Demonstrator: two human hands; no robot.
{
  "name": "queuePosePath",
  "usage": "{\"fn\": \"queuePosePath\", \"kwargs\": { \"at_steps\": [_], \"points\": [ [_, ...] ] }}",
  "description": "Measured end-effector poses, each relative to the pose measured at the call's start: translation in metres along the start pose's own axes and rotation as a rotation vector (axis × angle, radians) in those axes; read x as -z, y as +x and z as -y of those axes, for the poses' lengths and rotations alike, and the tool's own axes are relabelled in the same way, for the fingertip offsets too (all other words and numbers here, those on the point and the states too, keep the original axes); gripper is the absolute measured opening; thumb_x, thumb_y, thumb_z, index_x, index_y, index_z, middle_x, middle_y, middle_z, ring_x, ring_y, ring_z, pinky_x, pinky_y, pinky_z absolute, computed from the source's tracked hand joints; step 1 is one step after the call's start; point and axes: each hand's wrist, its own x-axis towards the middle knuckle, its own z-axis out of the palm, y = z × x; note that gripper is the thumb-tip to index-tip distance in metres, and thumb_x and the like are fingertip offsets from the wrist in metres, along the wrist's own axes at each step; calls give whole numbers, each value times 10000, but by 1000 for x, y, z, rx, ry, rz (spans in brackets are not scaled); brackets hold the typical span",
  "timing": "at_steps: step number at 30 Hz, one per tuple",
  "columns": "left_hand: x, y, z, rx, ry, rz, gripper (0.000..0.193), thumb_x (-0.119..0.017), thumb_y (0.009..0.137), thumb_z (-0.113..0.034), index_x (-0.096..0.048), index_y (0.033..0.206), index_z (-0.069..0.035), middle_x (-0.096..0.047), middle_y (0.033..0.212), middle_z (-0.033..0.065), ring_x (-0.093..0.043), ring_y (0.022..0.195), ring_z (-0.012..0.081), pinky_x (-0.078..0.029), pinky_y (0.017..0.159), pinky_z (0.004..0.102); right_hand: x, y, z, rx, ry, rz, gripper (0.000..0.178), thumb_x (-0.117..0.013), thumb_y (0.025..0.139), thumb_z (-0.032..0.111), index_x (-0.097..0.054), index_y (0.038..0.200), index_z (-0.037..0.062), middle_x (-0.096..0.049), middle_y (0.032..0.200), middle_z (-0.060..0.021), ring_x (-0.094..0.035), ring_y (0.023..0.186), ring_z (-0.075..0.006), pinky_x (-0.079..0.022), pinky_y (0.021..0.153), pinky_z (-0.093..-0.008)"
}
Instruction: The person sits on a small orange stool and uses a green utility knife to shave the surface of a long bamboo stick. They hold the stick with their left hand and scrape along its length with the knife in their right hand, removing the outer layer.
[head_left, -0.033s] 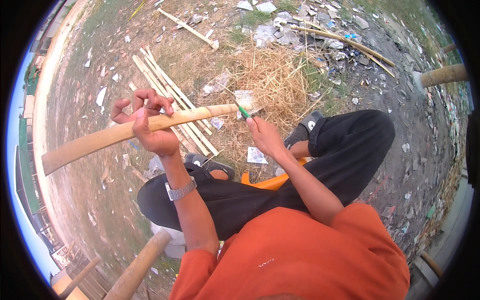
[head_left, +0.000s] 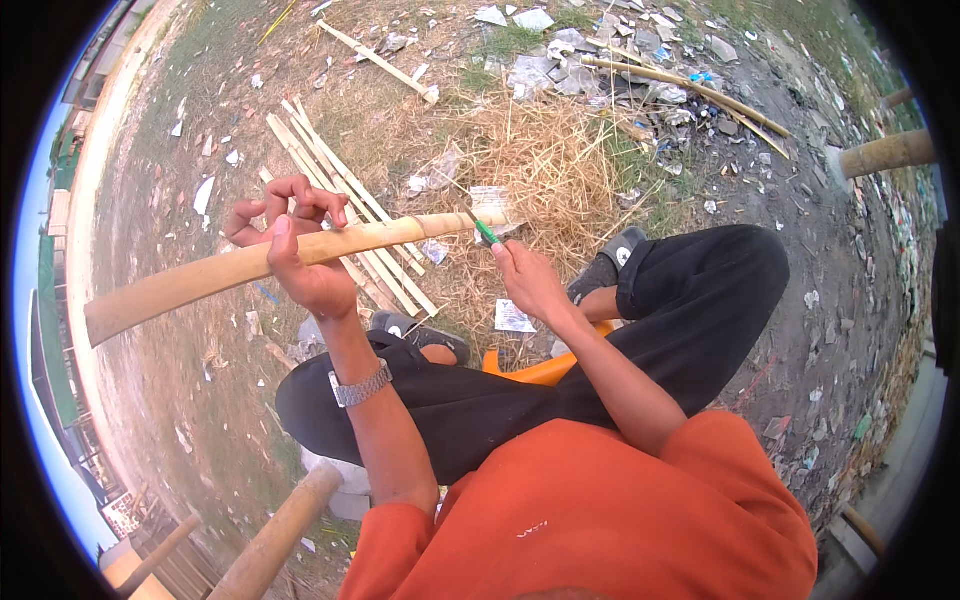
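Observation:
My left hand (head_left: 305,250) is closed around a long split bamboo strip (head_left: 190,287), thumb on the near side and fingers curled over the far side. The strip runs from the wide left end to a narrower jointed end at the right. In my right hand (head_left: 532,282) is a knife with a green handle (head_left: 487,232). Its thin blade (head_left: 462,194) points up and left, crossing the strip near its right end. How deep the edge sits in the bamboo I cannot tell.
Several pale split strips (head_left: 345,200) lie on the ground beyond my left hand. A straw pile (head_left: 555,150) sits past the knife. Bamboo poles (head_left: 690,80) rest on rubble at the far right. Something orange (head_left: 540,370) shows between my legs.
My right hand and the knife have shifted very slightly toward me. The left hand's grip and the bamboo strip look almost the same.

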Motion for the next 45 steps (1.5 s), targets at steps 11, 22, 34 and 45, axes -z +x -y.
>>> {"fn": "queuePosePath", "kwargs": {
  "at_steps": [11,22,34,45],
  "points": [
    [6,1,12,17,8,-37,577,-371,839,-689,-436,753,-122,-327,574,-18,-393,549,129,-426,568,304,32,-24,25,46,-19,29,342,-393,984,338,-489,973,10,-575,688,-259,-567,697,-458,-394,639,-537],
    [-2,0,6,105,-92,-138,622,-341,843,-729,-316,634,-144,-194,506,-54,-172,455,82,-179,436,251,-2,-33,23,146,-189,-86,262,-404,987,273,-450,960,16,-538,572,-264,-545,573,-481,-414,538,-562],
    [-6,-1,9,56,-39,-267,610,-342,858,-713,-296,643,-144,-193,487,-57,-190,424,79,-194,414,246,-2,-23,3,14,-269,13,302,-390,981,313,-485,1034,30,-608,710,-276,-610,712,-469,-461,637,-571],
    [-13,-5,7,29,-4,-306,614,-331,857,-716,-280,636,-146,-189,488,-55,-181,431,83,-177,413,253,-8,-15,-8,31,-213,-42,321,-379,989,306,-479,978,1,-579,668,-290,-574,668,-489,-436,618,-573]
  ]
}}
